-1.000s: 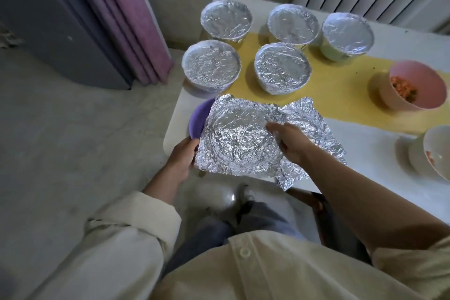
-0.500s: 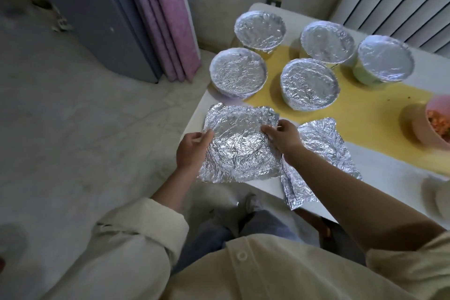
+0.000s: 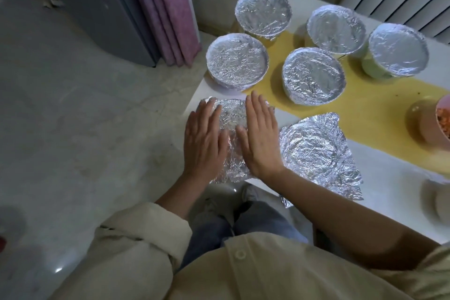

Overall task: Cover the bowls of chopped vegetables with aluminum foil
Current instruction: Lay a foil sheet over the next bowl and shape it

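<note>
1. Curtain (image 3: 165, 7): purple fabric, hanging in soft vertical folds beside the table's far-left corner.

2. Left hand (image 3: 204, 146): lying flat, fingers straight and together, palm pressing down on the left side of item 3. It is gripping nothing.

3. Foil sheet (image 3: 232, 117): thin crinkled aluminium, sitting at the near-left corner of the table (image 3: 389, 190) and doming over something round. This is probably a bowl, but it is hidden. The sheet looks very light, limp and easy to tear, and it is holding whatever crease it is given. The overhanging edges look like the best place to take hold, folding them down around the rim.

4. Right hand (image 3: 261, 143): also flat and open, pressing on the right side of the same sheet and pinching nothing.

5. Covered bowls, five: (image 3: 237, 61), (image 3: 263, 14), (image 3: 314, 75), (image 3: 336, 29), (image 3: 398, 48). They are round, with foil stretched drum-like across the tops and crimped under the rims. They are standing in two rows, mostly on a yellow runner (image 3: 365, 109).

6. Spare foil sheet (image 3: 319, 153): roughly square, lying loose just beside the right hand and showing a circular impression. Its corners are curling up.

7. Pink bowl (image 3: 428, 126): smooth-walled and uncovered, showing chopped orange pieces at the frame's right edge. It is waiting for foil.
</note>
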A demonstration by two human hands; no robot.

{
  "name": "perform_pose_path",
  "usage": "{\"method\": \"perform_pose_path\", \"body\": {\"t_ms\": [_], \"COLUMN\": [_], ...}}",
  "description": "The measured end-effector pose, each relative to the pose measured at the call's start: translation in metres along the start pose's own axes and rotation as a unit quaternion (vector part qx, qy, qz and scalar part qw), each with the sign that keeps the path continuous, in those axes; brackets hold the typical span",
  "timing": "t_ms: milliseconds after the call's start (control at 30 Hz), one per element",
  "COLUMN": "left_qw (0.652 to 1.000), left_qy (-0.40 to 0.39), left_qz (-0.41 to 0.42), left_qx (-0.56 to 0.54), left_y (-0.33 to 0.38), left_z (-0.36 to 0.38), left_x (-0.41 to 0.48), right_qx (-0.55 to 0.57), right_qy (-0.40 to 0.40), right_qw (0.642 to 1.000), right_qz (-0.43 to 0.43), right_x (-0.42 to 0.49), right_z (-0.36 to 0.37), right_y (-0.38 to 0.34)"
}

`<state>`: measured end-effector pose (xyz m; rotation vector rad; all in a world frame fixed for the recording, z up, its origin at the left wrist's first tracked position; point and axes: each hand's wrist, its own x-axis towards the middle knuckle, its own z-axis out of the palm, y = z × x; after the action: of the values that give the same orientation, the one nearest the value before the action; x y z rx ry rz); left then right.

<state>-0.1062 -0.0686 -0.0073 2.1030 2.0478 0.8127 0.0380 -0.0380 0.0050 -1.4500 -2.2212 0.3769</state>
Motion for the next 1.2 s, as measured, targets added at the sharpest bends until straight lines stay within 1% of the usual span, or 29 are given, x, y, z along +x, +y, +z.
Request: {"method": "perform_pose_path", "body": {"t_ms": [33,67,133,200,267,467,533,600,667,733,767,800,833,900,933,967,1033,1133,1200], "left_qw": [0.999,0.997,0.992,0.986,0.982,0.984,0.986,0.988,0.98,0.953,0.94,0.932,0.93,0.939,0.944,0.947,0.951,0.955,0.956], "left_qy": [-0.038,-0.071,-0.117,-0.148,-0.155,-0.129,-0.12,-0.097,-0.063,-0.05,-0.048,-0.039,-0.024,0.007,0.023,0.038,0.067,0.085,0.088], "left_qz": [0.024,0.03,0.024,0.026,0.03,0.016,-0.003,-0.072,-0.186,-0.293,-0.326,-0.342,-0.342,-0.318,-0.306,-0.298,-0.287,-0.272,-0.272], "left_qx": [-0.001,0.004,0.03,0.077,0.108,0.119,0.113,0.094,0.031,-0.055,-0.09,-0.116,-0.131,-0.128,-0.119,-0.11,-0.096,-0.086,-0.07], "left_y": [0.002,0.002,-0.004,-0.012,-0.015,-0.014,-0.016,-0.018,-0.021,-0.028,-0.032,-0.034,-0.036,-0.034,-0.033,-0.031,-0.029,-0.027,-0.025], "left_z": [0.006,0.012,0.023,0.03,0.033,0.037,0.036,0.035,0.033,0.036,0.037,0.038,0.039,0.038,0.037,0.036,0.034,0.031,0.029], "left_x": [0.0,0.0,-0.002,-0.001,-0.001,0.003,0.007,0.012,0.017,0.023,0.024,0.026,0.026,0.025,0.024,0.023,0.024,0.028,0.033], "right_qx": [-0.028,-0.05,-0.083,-0.109,-0.121,-0.101,-0.096,-0.074,-0.035,0.002,0.019,0.039,0.067,0.135,0.161,0.168,0.142,0.146,0.145], "right_qy": [-0.033,-0.06,-0.099,-0.123,-0.13,-0.114,-0.117,-0.107,-0.064,-0.02,-0.01,-0.006,-0.003,-0.001,-0.001,0.002,0.036,0.094,0.097], "right_qw": [0.999,0.997,0.991,0.986,0.983,0.987,0.987,0.99,0.994,0.992,0.988,0.98,0.968,0.929,0.909,0.899,0.908,0.919,0.925], "right_qz": [-0.002,0.003,0.024,0.036,0.04,0.055,0.049,0.054,0.081,0.126,0.156,0.195,0.243,0.345,0.385,0.404,0.393,0.354,0.339], "right_x": [-0.003,-0.005,-0.007,-0.006,-0.007,0.001,0.007,0.012,0.013,0.014,0.014,0.014,0.014,0.017,0.018,0.019,0.019,0.022,0.029], "right_z": [0.006,0.011,0.02,0.027,0.03,0.034,0.034,0.032,0.026,0.022,0.02,0.019,0.019,0.017,0.016,0.016,0.014,0.009,0.005], "right_y": [0.002,0.005,0.016,0.024,0.027,0.034,0.038,0.04,0.041,0.041,0.04,0.038,0.038,0.041,0.043,0.046,0.05,0.05,0.047]}}
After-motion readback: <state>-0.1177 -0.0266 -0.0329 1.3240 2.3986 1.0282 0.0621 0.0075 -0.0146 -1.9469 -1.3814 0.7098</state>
